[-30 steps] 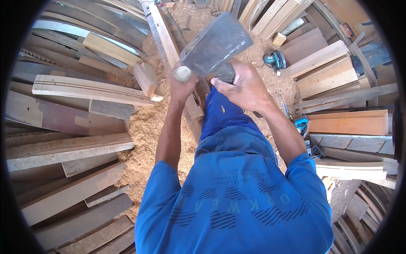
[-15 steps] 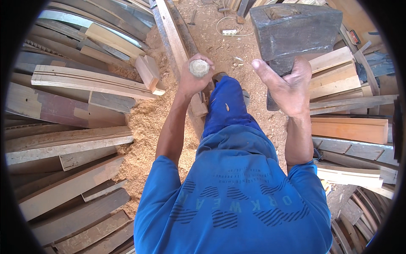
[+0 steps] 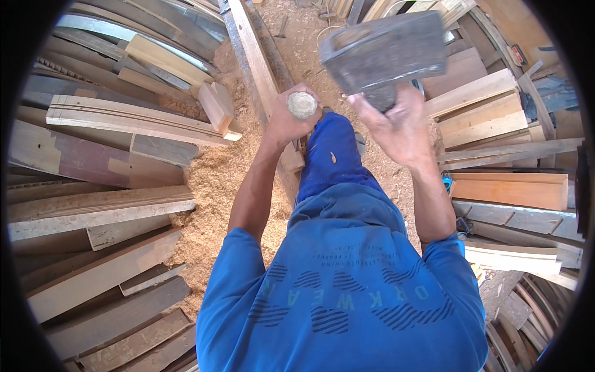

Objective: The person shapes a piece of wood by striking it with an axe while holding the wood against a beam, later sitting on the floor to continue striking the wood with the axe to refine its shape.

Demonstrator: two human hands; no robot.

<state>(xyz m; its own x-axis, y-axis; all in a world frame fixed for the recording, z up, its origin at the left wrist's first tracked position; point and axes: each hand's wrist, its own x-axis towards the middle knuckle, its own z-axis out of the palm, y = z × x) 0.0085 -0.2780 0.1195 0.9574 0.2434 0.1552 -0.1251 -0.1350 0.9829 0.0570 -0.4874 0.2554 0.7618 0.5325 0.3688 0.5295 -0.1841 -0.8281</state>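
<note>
A single head-worn fisheye view looks steeply down, close over the person's blue shirt [image 3: 347, 291] and raised forearms, to sawdust floor [image 3: 211, 180] and planks, probably curved by the lens.

The person wears a blue short-sleeved shirt [image 3: 347, 291] with dark striped markings and blue trousers [image 3: 334, 155].

Pale sawdust [image 3: 214, 186] heaped over the floor at centre-left. Stacked planks [image 3: 105, 118] to the left, some grey and weathered, one reddish. Short pale offcut block [image 3: 217, 108] lying on that stack. Fresh light boards [image 3: 483, 105] piled at right; an orange-brown board [image 3: 508, 189] just below them.
</note>
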